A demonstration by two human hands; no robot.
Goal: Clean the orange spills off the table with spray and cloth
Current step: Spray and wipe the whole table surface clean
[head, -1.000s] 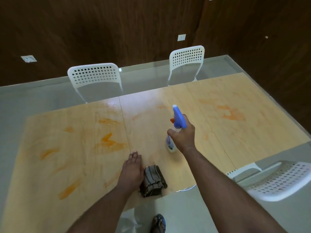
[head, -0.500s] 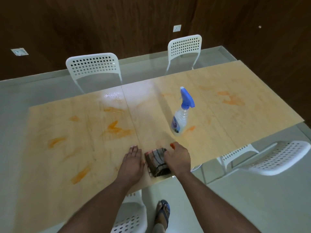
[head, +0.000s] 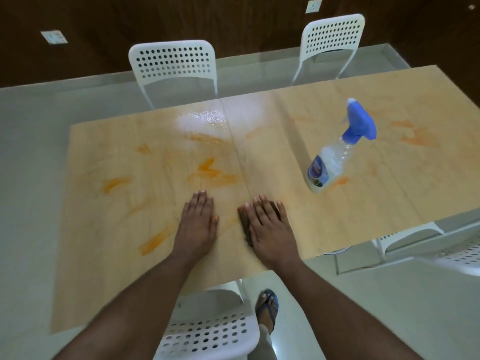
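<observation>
My right hand lies flat with straight fingers on a dark folded cloth, which is mostly hidden beneath it near the table's front edge. Just to its left, my left hand rests palm-down on the light wooden table. A clear spray bottle with a blue trigger head stands alone on the table, to the right of and beyond my right hand. Orange spills streak the table's left half, with more orange smears at the far right. A wet sheen shows near the far edge.
Two white perforated chairs stand behind the table's far side. Another white chair sits below the near edge between my arms, and one more chair at the right. My sandalled foot is on the pale floor.
My right hand let go of the spray bottle, came back to the cloth, and now lies flat on it. The view tilted downward. My left hand stayed on the table.
</observation>
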